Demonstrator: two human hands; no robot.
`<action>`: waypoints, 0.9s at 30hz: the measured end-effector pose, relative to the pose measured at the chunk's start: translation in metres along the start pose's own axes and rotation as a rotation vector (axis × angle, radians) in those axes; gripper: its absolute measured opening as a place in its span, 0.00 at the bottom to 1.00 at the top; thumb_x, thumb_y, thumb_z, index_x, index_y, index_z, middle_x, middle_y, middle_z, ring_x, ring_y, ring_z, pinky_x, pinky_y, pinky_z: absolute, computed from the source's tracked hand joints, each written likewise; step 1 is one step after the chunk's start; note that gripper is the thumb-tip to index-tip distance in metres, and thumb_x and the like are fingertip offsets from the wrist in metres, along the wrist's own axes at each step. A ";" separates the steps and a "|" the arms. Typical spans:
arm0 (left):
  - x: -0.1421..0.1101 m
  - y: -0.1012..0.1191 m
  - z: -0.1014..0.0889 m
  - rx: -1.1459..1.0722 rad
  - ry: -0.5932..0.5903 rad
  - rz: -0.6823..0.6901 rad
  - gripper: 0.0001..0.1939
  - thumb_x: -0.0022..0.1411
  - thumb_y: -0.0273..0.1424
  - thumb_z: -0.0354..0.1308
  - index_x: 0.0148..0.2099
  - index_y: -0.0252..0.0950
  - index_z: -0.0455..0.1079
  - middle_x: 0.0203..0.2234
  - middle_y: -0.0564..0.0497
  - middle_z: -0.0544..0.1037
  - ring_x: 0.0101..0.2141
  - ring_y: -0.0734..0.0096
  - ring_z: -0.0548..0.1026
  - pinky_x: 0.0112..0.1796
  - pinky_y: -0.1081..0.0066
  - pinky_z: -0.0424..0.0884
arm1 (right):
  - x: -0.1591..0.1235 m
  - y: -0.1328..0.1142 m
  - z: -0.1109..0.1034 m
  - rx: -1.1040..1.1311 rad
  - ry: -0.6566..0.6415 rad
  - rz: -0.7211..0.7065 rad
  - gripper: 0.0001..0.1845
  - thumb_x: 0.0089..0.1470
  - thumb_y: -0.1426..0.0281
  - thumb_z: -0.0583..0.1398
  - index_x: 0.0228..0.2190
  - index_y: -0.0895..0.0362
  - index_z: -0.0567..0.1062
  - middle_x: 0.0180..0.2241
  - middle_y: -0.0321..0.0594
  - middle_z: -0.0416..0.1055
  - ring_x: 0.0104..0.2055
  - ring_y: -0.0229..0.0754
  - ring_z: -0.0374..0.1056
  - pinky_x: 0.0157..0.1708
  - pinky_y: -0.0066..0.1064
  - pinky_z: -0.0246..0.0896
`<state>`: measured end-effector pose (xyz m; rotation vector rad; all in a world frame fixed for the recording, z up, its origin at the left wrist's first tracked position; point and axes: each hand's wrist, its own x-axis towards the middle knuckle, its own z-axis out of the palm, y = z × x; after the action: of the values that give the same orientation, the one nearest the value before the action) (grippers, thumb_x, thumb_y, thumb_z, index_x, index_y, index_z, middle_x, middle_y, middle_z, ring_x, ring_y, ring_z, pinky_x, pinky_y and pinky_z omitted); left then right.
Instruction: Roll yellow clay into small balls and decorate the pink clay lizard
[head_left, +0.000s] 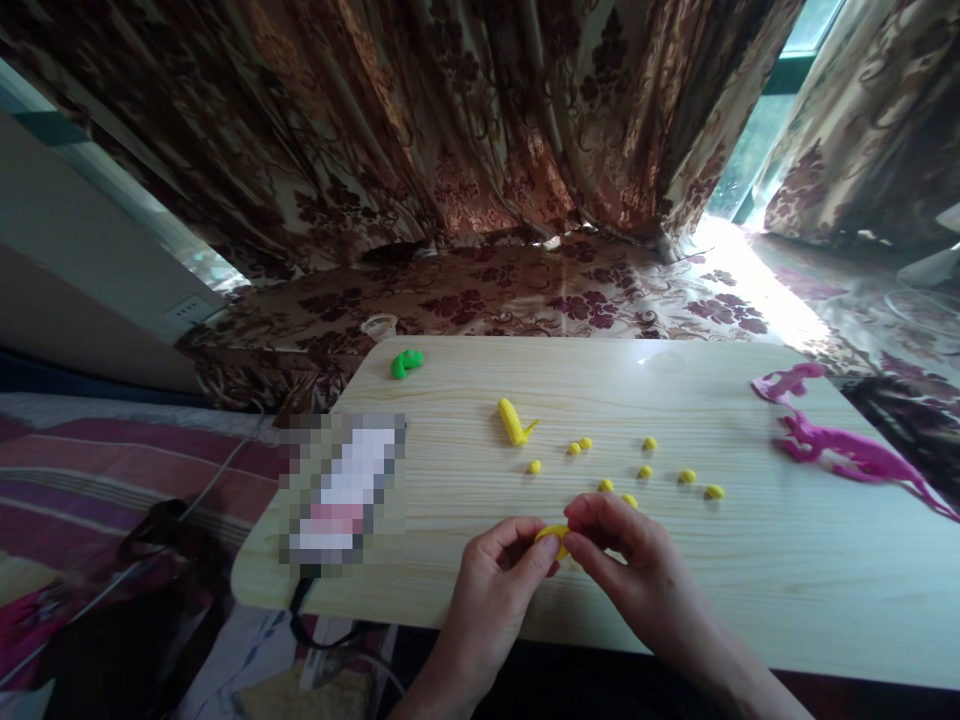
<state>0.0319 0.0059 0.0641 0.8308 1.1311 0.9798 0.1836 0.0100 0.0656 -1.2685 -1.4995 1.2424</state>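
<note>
Between my two hands, low over the front of the table, is a piece of yellow modelling clay. My left hand pinches it with thumb and fingers from the left. From the right, my right hand grips its other end with thumb and fingertips. Beyond the hands lie several small yellow clay balls, some standing close to my right fingers. A thicker yellow clay roll, with a thin tail at its lower end, rests farther back. The fingers cover part of the held piece, so its full shape is hidden.
A green clay figure sits at the table's back left corner. Pink clay figures lie along the right side. A blurred-out device with a black cable occupies the left side of the wooden table. Patterned curtains hang behind.
</note>
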 end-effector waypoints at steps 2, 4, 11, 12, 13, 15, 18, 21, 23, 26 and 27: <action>0.000 -0.001 0.000 -0.019 0.001 -0.016 0.07 0.55 0.32 0.60 0.34 0.33 0.72 0.25 0.53 0.75 0.28 0.76 0.71 0.34 0.77 0.67 | -0.001 -0.001 -0.001 -0.016 0.015 -0.005 0.07 0.55 0.69 0.57 0.38 0.54 0.68 0.34 0.37 0.71 0.35 0.38 0.69 0.36 0.29 0.67; 0.000 -0.002 0.001 -0.053 -0.003 -0.032 0.07 0.56 0.32 0.59 0.35 0.33 0.72 0.25 0.53 0.75 0.28 0.76 0.71 0.34 0.77 0.67 | -0.001 -0.002 -0.002 -0.049 0.010 -0.030 0.09 0.55 0.70 0.57 0.40 0.54 0.67 0.36 0.38 0.71 0.36 0.38 0.69 0.36 0.29 0.67; 0.002 -0.003 0.000 -0.004 0.006 0.008 0.07 0.56 0.32 0.59 0.33 0.32 0.71 0.26 0.52 0.75 0.29 0.75 0.70 0.34 0.76 0.66 | 0.000 -0.001 0.001 -0.089 -0.004 -0.064 0.05 0.55 0.70 0.57 0.36 0.54 0.67 0.33 0.36 0.71 0.34 0.37 0.69 0.35 0.29 0.66; 0.002 -0.004 0.000 -0.003 0.016 0.015 0.07 0.56 0.32 0.59 0.34 0.33 0.71 0.26 0.52 0.75 0.29 0.76 0.70 0.34 0.76 0.66 | 0.000 0.000 0.002 -0.086 0.003 -0.055 0.06 0.54 0.70 0.57 0.37 0.54 0.67 0.34 0.36 0.71 0.34 0.37 0.69 0.36 0.29 0.66; 0.002 -0.004 0.000 -0.013 0.022 0.017 0.07 0.56 0.32 0.59 0.34 0.33 0.71 0.26 0.52 0.75 0.29 0.76 0.70 0.34 0.76 0.66 | 0.000 0.001 0.003 -0.082 0.001 -0.047 0.07 0.54 0.70 0.57 0.38 0.54 0.67 0.34 0.36 0.71 0.34 0.37 0.69 0.35 0.29 0.66; 0.001 -0.005 0.000 -0.040 0.017 0.011 0.07 0.56 0.32 0.59 0.36 0.34 0.71 0.28 0.52 0.76 0.29 0.75 0.71 0.34 0.76 0.67 | -0.001 0.002 0.005 -0.071 -0.020 -0.040 0.08 0.54 0.71 0.57 0.38 0.54 0.66 0.33 0.36 0.71 0.33 0.37 0.69 0.35 0.29 0.66; -0.001 -0.006 -0.001 -0.026 0.003 0.008 0.08 0.56 0.33 0.59 0.38 0.34 0.71 0.30 0.50 0.77 0.31 0.73 0.72 0.35 0.74 0.68 | -0.003 -0.001 0.002 -0.095 -0.066 -0.051 0.06 0.55 0.72 0.55 0.38 0.54 0.67 0.31 0.36 0.71 0.32 0.37 0.69 0.34 0.29 0.66; 0.007 -0.001 -0.011 0.154 0.060 0.118 0.07 0.56 0.33 0.58 0.35 0.34 0.72 0.28 0.51 0.76 0.30 0.71 0.73 0.34 0.74 0.69 | 0.005 -0.018 -0.016 -0.258 -0.102 -0.103 0.07 0.55 0.71 0.55 0.38 0.53 0.70 0.33 0.37 0.72 0.32 0.38 0.69 0.33 0.29 0.66; 0.020 0.007 -0.023 0.369 0.139 0.320 0.06 0.57 0.32 0.57 0.35 0.35 0.72 0.28 0.51 0.77 0.31 0.70 0.73 0.34 0.73 0.69 | 0.023 -0.034 -0.032 -0.431 -0.098 -0.187 0.08 0.55 0.69 0.55 0.37 0.52 0.72 0.36 0.39 0.72 0.33 0.39 0.69 0.33 0.29 0.65; 0.048 0.021 -0.038 0.699 0.182 0.654 0.05 0.57 0.28 0.55 0.34 0.36 0.72 0.37 0.48 0.76 0.41 0.64 0.72 0.44 0.65 0.66 | 0.066 -0.051 -0.044 -0.693 -0.108 -0.293 0.12 0.57 0.70 0.52 0.38 0.53 0.74 0.38 0.39 0.72 0.33 0.38 0.68 0.35 0.29 0.63; 0.057 0.025 -0.041 0.727 0.181 0.688 0.05 0.57 0.27 0.55 0.34 0.37 0.73 0.38 0.47 0.76 0.42 0.63 0.71 0.46 0.63 0.65 | 0.082 -0.053 -0.042 -0.785 -0.127 -0.308 0.13 0.57 0.72 0.51 0.39 0.53 0.74 0.39 0.39 0.72 0.33 0.37 0.68 0.35 0.28 0.62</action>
<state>-0.0057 0.0703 0.0577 1.8291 1.4151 1.2233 0.1987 0.0973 0.1244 -1.3609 -2.2964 0.5358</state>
